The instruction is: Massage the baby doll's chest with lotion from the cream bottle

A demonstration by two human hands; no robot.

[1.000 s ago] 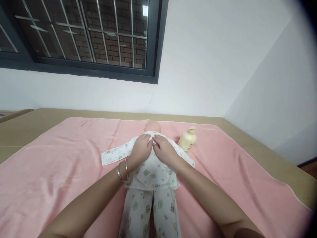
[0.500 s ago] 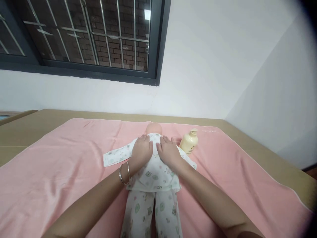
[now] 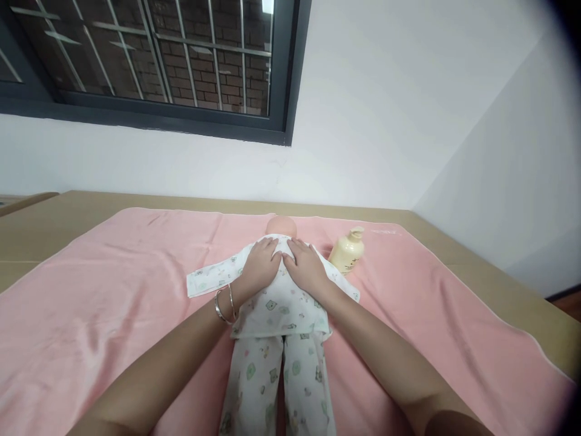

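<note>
A baby doll (image 3: pixel 281 226) lies on a pink blanket, its bald head pointing away from me. It is dressed in a white patterned top (image 3: pixel 284 312) and matching trousers (image 3: pixel 302 378). Flat on the left side of its upper body rests my left hand (image 3: pixel 262 264), two silver bangles (image 3: pixel 226 303) at the wrist. My right hand (image 3: pixel 308 266) lies flat on the right side, fingers stretched towards the head. Both thumbs point inwards and nearly meet at the middle. One sleeve (image 3: pixel 211 277) extends to the left; the other is partly hidden behind my right arm.
To the right of the doll, a pale yellow pump bottle (image 3: pixel 348 251) leans on the pink blanket (image 3: pixel 131 260). The blanket covers a wooden-coloured surface (image 3: pixel 86 209) against a white wall (image 3: pixel 354 109). Above left is a dark-framed window (image 3: pixel 285 79) with metal bars.
My hands have shifted slightly on the doll's upper body, and the thumbs have come closer together. The camera view has tilted a little downward.
</note>
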